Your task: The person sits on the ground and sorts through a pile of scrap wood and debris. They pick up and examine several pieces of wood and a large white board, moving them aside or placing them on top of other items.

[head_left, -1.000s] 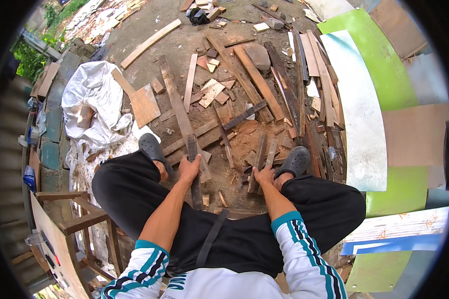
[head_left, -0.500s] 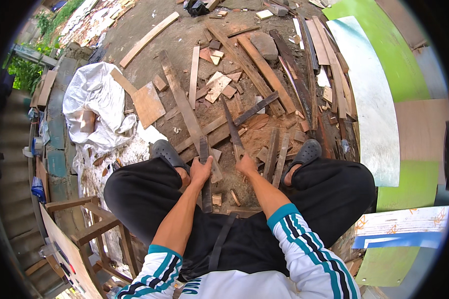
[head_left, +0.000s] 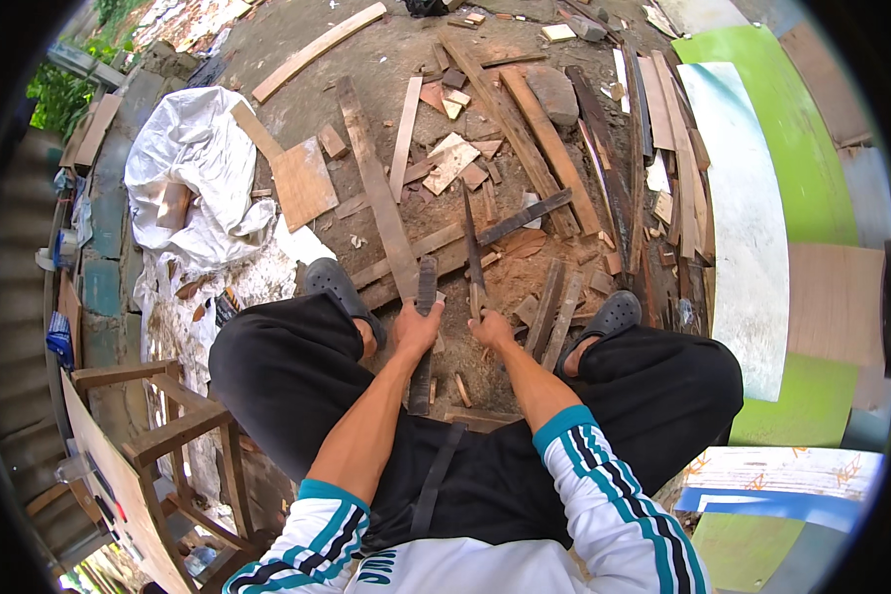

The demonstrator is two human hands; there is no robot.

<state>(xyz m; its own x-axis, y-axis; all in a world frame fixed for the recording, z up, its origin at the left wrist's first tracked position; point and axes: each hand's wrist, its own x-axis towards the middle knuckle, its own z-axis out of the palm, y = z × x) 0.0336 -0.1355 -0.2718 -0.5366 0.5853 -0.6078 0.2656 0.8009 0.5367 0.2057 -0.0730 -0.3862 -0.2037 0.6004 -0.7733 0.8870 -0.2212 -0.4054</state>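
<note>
Holding the dark stick [head_left: 421, 388] tight is the job of the left hand [head_left: 416, 327], whose fingers are closed around it near the middle of the frame. The stick pokes up above the hand and runs down below it, toward the black trousers [head_left: 643, 386]. The right hand [head_left: 491, 330] is closed on the pale handle [head_left: 477, 297] of a long tool [head_left: 471, 233], just right of the middle. The tool looks dark and thin, and its tip points to the top of the frame. It may be a saw or a big knife; I cannot tell which.

To do this well, keep the stick firm so it does not wobble or roll. Keep the left fingers well clear of the tool's edge. Hold the tool by its handle only, with a snug grip. Point the tip away from the left shoe [head_left: 339, 292] and the right shoe [head_left: 614, 315], for there is one on each side of the hands.

The ground [head_left: 312, 119] matters too. Two short sticks [head_left: 546, 309] lie beside the right shoe, and a long board [head_left: 381, 188] slants down from the upper middle toward the left hand. Bits like these could bump the tool, so a flat, steady spot is best.
</note>
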